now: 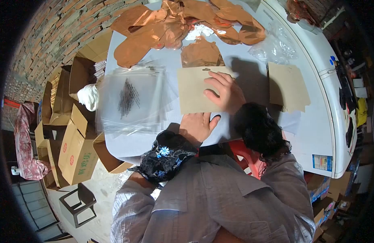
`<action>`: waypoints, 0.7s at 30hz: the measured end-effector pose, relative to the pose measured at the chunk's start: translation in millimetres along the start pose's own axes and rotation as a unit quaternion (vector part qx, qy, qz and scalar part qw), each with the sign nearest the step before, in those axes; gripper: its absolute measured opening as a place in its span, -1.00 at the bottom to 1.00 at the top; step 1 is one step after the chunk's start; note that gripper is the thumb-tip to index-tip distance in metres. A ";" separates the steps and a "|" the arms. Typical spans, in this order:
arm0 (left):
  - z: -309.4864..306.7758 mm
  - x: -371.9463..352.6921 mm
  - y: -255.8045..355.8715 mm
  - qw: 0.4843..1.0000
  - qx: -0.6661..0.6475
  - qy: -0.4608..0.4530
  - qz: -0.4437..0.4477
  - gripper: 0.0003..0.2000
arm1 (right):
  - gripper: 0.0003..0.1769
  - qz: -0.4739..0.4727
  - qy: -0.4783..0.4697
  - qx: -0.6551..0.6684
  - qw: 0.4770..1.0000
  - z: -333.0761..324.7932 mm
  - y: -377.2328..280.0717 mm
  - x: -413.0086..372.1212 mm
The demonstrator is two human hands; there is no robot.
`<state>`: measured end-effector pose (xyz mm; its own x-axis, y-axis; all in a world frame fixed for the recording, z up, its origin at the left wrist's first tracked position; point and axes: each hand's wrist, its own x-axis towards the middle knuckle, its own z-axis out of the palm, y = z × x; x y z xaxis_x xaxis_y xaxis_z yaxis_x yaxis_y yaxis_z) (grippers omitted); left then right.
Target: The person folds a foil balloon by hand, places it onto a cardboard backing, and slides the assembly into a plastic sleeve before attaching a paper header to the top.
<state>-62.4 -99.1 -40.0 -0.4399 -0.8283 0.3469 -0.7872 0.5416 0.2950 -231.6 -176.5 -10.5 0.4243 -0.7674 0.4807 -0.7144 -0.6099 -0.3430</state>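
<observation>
A tan backing card (191, 91) with a hang slot near its top lies on the white table before me. My right hand (226, 92) rests on the card's right part, fingers outstretched and thumb apart. At the lower edge is my left hand (195, 126), its thumb out to the side and its fingertips partly hidden under the card. Just beyond the card sits a copper-coloured foil piece (203, 53), its lower part covered. To the left is a stack of clear plastic sleeves (146, 105) with a dark printed pattern. More tan cards (288, 87) lie to the right.
Copper foil pieces (138, 40) spread across the table's far side, around a white bundle (200, 31). Crumpled clear plastic (274, 46) lies at the far right. A white freezer-like cabinet (316, 117) borders the table; cardboard boxes (77, 148) and a stool (78, 204) stand left.
</observation>
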 end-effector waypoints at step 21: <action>-61.8 79.0 -105.2 0.962 -0.161 0.040 -0.218 -0.66 | -0.52 -0.022 0.024 -0.034 0.999 9.5 5.6 -8.6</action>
<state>12.4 -212.7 11.4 -0.0539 -0.9799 0.1918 -0.7084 0.1729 0.6843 -234.0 -175.2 -24.2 0.4303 -0.7282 0.5334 -0.7319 -0.6273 -0.2660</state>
